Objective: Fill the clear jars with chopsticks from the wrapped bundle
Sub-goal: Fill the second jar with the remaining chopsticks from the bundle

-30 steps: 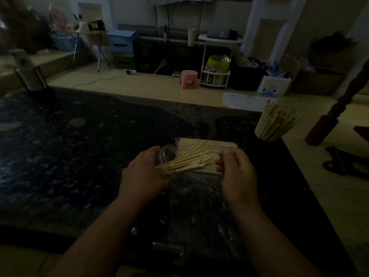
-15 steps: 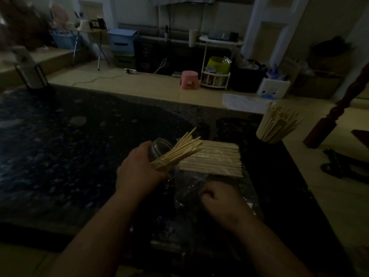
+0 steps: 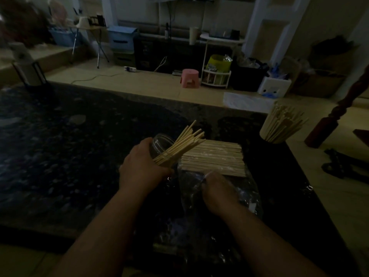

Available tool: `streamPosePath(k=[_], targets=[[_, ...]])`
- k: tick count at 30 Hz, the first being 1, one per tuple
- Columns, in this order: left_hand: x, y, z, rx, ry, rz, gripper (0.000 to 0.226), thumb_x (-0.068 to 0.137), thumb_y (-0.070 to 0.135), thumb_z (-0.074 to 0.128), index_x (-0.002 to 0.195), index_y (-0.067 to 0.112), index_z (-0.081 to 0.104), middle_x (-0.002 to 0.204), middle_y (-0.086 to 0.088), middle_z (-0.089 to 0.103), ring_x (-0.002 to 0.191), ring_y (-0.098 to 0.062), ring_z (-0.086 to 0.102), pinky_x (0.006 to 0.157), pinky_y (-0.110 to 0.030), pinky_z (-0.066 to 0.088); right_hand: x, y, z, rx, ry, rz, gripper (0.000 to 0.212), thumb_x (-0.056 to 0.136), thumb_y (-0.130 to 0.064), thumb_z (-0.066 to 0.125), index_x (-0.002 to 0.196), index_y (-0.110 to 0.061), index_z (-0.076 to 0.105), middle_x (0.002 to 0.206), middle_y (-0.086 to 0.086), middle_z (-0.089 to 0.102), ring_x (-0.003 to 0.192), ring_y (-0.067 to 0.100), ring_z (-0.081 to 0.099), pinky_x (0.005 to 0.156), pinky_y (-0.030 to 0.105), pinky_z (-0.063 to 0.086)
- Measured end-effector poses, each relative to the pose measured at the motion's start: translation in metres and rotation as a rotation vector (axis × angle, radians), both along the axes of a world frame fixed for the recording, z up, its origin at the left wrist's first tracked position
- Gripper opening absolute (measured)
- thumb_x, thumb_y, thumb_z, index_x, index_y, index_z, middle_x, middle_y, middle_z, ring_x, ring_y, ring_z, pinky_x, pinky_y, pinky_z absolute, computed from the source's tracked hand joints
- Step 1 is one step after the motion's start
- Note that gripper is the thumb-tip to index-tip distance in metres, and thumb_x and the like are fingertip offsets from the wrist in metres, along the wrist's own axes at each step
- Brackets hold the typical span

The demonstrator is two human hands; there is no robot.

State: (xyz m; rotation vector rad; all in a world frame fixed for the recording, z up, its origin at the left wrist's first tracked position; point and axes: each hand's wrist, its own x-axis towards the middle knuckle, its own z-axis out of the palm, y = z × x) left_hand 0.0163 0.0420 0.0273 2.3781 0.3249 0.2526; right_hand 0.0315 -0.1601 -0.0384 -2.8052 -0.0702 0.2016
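Pale wooden chopsticks point(image 3: 183, 144), a fanned handful too crowded to count exactly, stand slanted in the clear jar point(image 3: 159, 142), which the left hand point(image 3: 142, 168) holds tilted on the dark speckled worktop point(image 3: 79, 156). Its fingers are curled round the jar's wall and the lower ends of the sticks.

Just right of the jar lies the wrapped bundle point(image 3: 213, 158), flat, with its near end exposed where the plastic wrap point(image 3: 249, 198) has been pulled open. The right hand point(image 3: 217, 190) rests on this wrap. Its fingers are curled and seem to pinch the film at the bundle's near edge, though the dim light leaves the grip uncertain.

Step in hand, as judged: loading the second jar, which is partly filled. The next move probably calls for freeing the wrap and drawing another handful from the bundle.

Count: two jars, one held and one filled jar point(image 3: 279, 126) standing well apart at the worktop's far right corner; one bundle; two hands.
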Motion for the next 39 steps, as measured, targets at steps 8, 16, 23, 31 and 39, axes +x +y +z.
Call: streamPosePath(k=[8,16,23,31,39], targets=[[0.005,-0.001,-0.004,0.016,-0.004,-0.012,0.099,0.05,0.042,0.089,0.137,0.033,0.042,0.129,0.001,0.053,0.115,-0.022,0.053,0.093,-0.046,0.049,0.046,0.011,0.004,-0.322,0.111,0.126,0.06,0.092,-0.047,0.051,0.144,-0.022,0.035,0.15,0.007,0.036,0.133,0.03,0.04,0.108,0.038,0.033],[0.007,0.001,-0.008,0.027,0.005,-0.021,0.101,0.048,0.045,0.086,0.137,0.034,0.041,0.128,0.003,0.053,0.114,-0.019,0.053,0.093,-0.047,0.049,0.062,0.012,-0.005,-0.359,0.111,0.136,0.065,0.082,-0.05,0.065,0.135,-0.025,0.039,0.145,0.003,0.035,0.135,0.028,0.033,0.112,0.045,0.024],[0.006,0.003,-0.008,0.007,0.027,-0.023,0.106,0.045,0.046,0.087,0.139,0.033,0.039,0.129,0.003,0.052,0.115,-0.02,0.053,0.094,-0.048,0.048,0.06,0.009,0.011,-0.331,0.212,0.192,0.043,0.097,-0.038,0.049,0.133,-0.014,0.049,0.141,0.01,0.045,0.128,0.029,0.044,0.102,0.037,0.037],[0.002,0.001,-0.005,0.012,0.009,-0.029,0.104,0.047,0.045,0.086,0.139,0.034,0.039,0.13,0.002,0.052,0.115,-0.021,0.053,0.094,-0.048,0.048,0.033,0.01,0.007,-0.245,0.158,0.132,0.034,0.093,-0.024,0.055,0.126,-0.014,0.055,0.131,0.012,0.054,0.118,0.029,0.054,0.095,0.034,0.045],[-0.003,0.0,-0.001,0.02,0.004,-0.039,0.102,0.048,0.046,0.087,0.138,0.035,0.039,0.129,0.003,0.053,0.114,-0.02,0.054,0.093,-0.047,0.049,0.006,0.012,0.005,-0.273,-0.036,0.127,0.042,0.095,-0.034,0.046,0.135,-0.019,0.046,0.133,0.009,0.054,0.119,0.029,0.054,0.099,0.037,0.041]])
